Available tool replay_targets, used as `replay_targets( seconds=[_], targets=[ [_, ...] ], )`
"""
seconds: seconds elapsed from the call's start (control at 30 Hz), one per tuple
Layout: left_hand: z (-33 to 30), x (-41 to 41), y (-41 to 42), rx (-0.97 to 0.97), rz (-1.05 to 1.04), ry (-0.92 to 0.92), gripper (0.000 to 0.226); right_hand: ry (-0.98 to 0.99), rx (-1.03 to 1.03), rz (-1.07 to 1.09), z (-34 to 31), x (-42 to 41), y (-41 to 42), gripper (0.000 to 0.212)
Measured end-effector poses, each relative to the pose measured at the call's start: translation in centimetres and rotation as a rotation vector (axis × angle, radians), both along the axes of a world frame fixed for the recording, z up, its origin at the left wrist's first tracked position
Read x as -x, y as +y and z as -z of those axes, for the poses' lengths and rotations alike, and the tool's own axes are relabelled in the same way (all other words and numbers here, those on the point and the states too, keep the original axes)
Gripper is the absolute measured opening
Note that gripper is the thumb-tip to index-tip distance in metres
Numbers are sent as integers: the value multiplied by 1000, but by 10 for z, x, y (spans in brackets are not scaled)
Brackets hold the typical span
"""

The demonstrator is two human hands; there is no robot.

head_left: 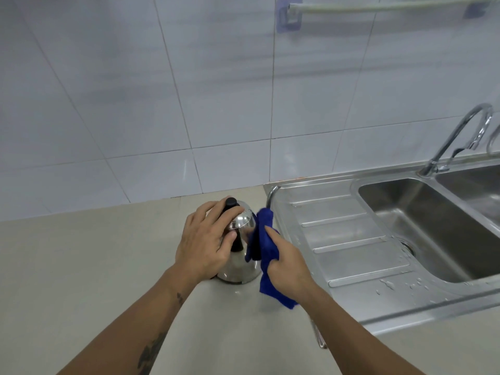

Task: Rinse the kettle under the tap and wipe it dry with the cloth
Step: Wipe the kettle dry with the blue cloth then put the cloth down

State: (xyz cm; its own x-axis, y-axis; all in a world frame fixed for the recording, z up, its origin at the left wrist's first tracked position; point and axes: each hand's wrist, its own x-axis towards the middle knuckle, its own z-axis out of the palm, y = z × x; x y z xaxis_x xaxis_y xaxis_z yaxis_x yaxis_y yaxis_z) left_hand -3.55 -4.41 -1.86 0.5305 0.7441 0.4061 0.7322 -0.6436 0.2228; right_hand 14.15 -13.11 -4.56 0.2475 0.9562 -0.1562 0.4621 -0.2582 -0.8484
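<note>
A shiny steel kettle (239, 269) with a black handle and black lid knob stands on the beige counter, just left of the sink unit. My left hand (207, 240) lies over its top and grips the black handle. My right hand (288, 266) holds a dark blue cloth (266, 247) pressed against the kettle's right side; the cloth's loose end hangs down to the counter. The kettle's left side is hidden behind my left hand.
A steel sink (446, 234) with a ribbed draining board (349, 239) sits to the right, with water drops near its front edge. A curved chrome tap (457, 136) rises at the back right. White tiled wall behind, with a rail (378, 6) up high.
</note>
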Motion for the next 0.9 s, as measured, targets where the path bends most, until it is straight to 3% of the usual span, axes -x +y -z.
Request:
replay_targets(
  seconds=[0.13, 0.27, 0.47, 0.6, 0.77, 0.9],
  targets=[
    [-2, 4, 8, 25, 56, 42, 53, -53, -135, -21, -21, 5, 10, 78],
    [-5, 1, 7, 40, 58, 34, 53, -39, -28, -19, -17, 2, 10, 80],
    [-1, -37, -24, 152, -155, -104, 59, -7, 50, 9, -4, 6, -2, 77],
    [6, -32, -23, 115, -135, -165, 53, -33, 176, -63, 2, 7, -18, 70],
    [8, -18, -12, 75, -31, -174, 54, 5, 39, -5, 1, 13, -17, 76],
    [12, -25, -21, 8, -96, -99, 59, -35, 41, -24, -2, 7, -16, 81]
  ],
)
